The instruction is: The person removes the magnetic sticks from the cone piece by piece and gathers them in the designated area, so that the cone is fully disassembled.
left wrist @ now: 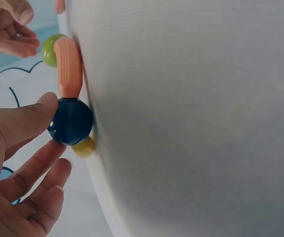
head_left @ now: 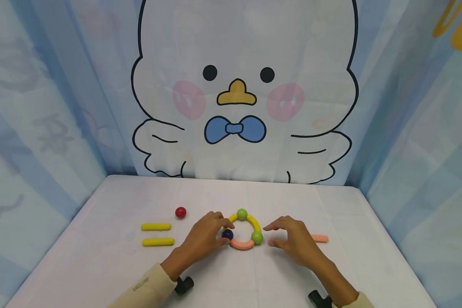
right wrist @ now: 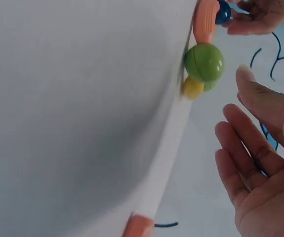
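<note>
A ring of toy pieces lies on the table: two yellow curved sticks (head_left: 256, 222), two green balls (head_left: 257, 237), an orange curved stick (head_left: 241, 244) and a dark blue ball (head_left: 227, 234). My left hand (head_left: 204, 235) pinches the dark blue ball (left wrist: 71, 121) between thumb and forefinger at the ring's left side. To the right of the ring, my right hand (head_left: 294, 239) hovers with fingers spread and holds nothing. In the right wrist view its fingers (right wrist: 245, 148) are apart from the nearer green ball (right wrist: 204, 62).
Two yellow straight sticks (head_left: 158, 242) and a red ball (head_left: 181, 212) lie left of the left hand. An orange stick (head_left: 320, 238) is partly hidden behind the right hand. A curtain (head_left: 235, 158) with a cartoon bird hangs behind the white table (head_left: 100, 265).
</note>
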`<state>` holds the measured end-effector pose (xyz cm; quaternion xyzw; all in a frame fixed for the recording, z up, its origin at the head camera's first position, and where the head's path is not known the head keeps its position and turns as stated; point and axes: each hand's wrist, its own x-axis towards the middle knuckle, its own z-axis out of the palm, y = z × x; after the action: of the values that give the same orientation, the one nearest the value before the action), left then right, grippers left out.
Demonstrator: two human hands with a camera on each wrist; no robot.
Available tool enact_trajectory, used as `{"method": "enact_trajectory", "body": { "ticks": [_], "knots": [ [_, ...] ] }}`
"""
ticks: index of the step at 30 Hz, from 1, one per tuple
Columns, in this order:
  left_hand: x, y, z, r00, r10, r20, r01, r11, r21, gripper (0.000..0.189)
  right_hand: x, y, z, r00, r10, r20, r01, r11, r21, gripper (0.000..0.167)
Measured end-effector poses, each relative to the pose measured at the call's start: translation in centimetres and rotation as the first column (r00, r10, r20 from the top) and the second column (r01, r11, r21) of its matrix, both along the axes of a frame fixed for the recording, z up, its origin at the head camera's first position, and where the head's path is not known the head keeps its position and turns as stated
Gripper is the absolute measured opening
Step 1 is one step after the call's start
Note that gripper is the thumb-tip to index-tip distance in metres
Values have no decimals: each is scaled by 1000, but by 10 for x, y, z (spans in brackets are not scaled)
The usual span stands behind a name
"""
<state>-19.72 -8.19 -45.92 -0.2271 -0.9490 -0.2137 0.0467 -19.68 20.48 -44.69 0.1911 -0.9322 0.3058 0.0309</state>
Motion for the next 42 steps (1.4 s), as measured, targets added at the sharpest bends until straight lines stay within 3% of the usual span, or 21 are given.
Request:
{"method": "enact_trajectory", "body": {
  "ticks": [6, 15, 23, 32, 35, 39, 42],
  "knots": [
    [-3, 1, -5, 999, -20, 25, 19, 1000, 24, 35, 0, -29, -3, 992, 125, -16, -125, 992, 1, 34],
    [-3, 3, -9, 999, -43, 15, 42, 997, 61, 31, -7, -54, -11, 983, 181, 15, -182, 982, 46, 26],
    [-4, 5, -10, 999, -42, 11, 41, 997, 73, 30, -9, -61, -15, 976, 217, -5, -213, 962, 171, 21],
    [-3, 3, -10, 1000, -19, -2, 19, 998, 53, 32, -10, -58, -14, 964, 266, -4, -263, 955, 138, 25],
    [-3, 3, -12, 1000, -16, 1, 16, 998, 53, 32, -7, -57, -13, 975, 221, -9, -219, 971, 94, 25],
    [-2, 4, -11, 1000, 11, 5, -11, 998, 55, 33, -5, -57, -11, 998, 29, -49, -26, 999, 47, 21],
    [-2, 5, -10, 999, 39, 23, -40, 997, 60, 33, -6, -58, -11, 994, -93, -65, 96, 994, 53, 18]
  ]
}}
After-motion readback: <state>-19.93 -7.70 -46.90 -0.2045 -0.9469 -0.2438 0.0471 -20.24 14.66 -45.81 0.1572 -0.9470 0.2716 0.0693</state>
